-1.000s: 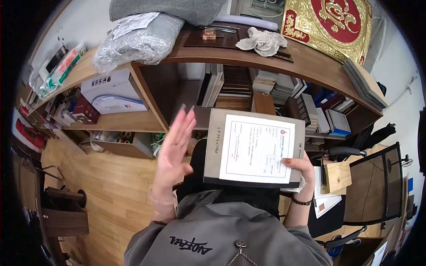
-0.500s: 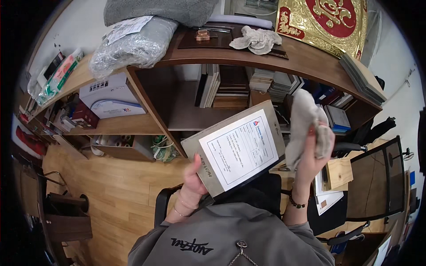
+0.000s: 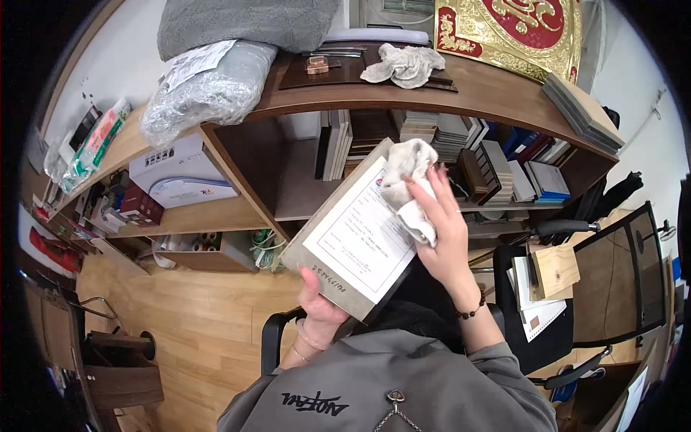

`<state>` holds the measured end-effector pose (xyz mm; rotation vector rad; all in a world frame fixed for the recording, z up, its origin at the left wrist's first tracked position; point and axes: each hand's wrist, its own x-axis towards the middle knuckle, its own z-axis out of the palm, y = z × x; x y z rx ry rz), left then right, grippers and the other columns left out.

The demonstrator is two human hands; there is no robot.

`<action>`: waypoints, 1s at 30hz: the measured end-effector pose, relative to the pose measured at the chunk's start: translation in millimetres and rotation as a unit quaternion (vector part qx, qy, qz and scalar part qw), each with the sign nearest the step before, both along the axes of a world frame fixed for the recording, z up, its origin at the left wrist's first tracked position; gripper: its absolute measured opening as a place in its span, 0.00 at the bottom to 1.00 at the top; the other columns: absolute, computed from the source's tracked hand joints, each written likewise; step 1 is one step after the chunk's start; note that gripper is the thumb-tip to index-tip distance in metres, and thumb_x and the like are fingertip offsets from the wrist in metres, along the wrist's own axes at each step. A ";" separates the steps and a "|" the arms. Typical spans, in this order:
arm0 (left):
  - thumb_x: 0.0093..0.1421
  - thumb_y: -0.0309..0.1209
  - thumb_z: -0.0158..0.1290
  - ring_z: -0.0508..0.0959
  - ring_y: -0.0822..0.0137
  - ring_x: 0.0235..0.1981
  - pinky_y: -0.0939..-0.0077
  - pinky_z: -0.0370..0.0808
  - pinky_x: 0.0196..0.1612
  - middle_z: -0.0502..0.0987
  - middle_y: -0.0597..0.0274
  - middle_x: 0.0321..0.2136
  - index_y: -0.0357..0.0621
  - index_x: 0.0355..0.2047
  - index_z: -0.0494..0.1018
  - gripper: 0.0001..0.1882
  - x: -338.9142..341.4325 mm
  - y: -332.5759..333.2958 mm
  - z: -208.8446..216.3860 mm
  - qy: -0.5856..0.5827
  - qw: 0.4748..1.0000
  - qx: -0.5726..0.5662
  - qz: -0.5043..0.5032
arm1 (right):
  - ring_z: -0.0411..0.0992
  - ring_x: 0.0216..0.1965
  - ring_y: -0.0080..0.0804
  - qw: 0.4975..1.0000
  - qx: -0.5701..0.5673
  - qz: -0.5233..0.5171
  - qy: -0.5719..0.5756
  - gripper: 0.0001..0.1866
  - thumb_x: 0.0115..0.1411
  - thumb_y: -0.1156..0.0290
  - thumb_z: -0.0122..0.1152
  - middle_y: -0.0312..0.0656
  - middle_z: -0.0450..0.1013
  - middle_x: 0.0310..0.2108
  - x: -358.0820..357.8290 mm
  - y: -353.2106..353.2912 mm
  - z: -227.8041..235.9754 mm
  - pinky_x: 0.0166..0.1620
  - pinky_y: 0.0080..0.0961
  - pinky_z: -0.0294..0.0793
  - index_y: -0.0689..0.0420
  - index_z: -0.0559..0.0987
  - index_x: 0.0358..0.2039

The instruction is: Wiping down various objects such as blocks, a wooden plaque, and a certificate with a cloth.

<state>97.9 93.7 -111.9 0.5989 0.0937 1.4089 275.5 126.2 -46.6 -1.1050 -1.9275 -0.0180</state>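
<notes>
A grey rectangular panel (image 3: 299, 253) is tilted in front of me, with a large white printed label (image 3: 353, 241) on its upper face and handwriting along the lower border. My left hand (image 3: 322, 308) grips its lower left edge, the thumb on top and the other fingers hidden beneath. A crumpled off-white cloth (image 3: 404, 176) lies against the upper right part of the panel, covering a corner of the label. Over that cloth my right hand (image 3: 446, 229) is pressed, its fingers fairly straight and holding the cloth to the surface.
Ahead stands a brown shelf unit (image 3: 327, 101) with books and sample boards inside. On top are a plastic-wrapped bundle (image 3: 209, 90), another crumpled cloth (image 3: 404, 65) and a gold-and-red ornate panel (image 3: 515, 32). A black chair (image 3: 536, 295) at the right bears papers and a wooden block (image 3: 556, 270).
My right hand has brought the cloth left and onto the panel, from beside its right edge. The panel has turned steeper, its far end swinging left, still in my left hand.
</notes>
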 end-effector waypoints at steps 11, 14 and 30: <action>0.57 0.58 0.41 0.59 0.54 0.58 0.58 0.57 0.59 0.55 0.52 0.59 0.41 0.61 0.47 0.42 2.6 8.1 6.8 0.000 0.997 -0.066 0.044 | 0.69 0.50 0.41 0.994 0.067 -0.080 0.024 0.23 0.39 0.64 0.67 0.46 0.69 0.49 3.8 -3.9 0.7 0.54 0.34 0.66 0.47 0.78 0.41; 0.57 0.58 0.42 0.59 0.54 0.59 0.58 0.57 0.59 0.55 0.52 0.59 0.40 0.61 0.47 0.42 0.2 15.0 5.2 -0.026 0.999 -0.044 0.012 | 0.69 0.49 0.43 0.999 0.053 0.013 -0.003 0.22 0.40 0.64 0.66 0.48 0.71 0.46 -6.4 -25.8 -9.2 0.52 0.35 0.66 0.53 0.78 0.39; 0.55 0.60 0.44 0.58 0.53 0.59 0.56 0.57 0.59 0.55 0.51 0.59 0.40 0.61 0.46 0.45 3.9 15.0 11.4 -0.046 0.998 -0.035 0.012 | 0.69 0.49 0.43 0.979 0.136 0.137 -0.067 0.17 0.43 0.64 0.65 0.43 0.73 0.44 1.8 -31.7 -26.0 0.52 0.39 0.67 0.52 0.79 0.36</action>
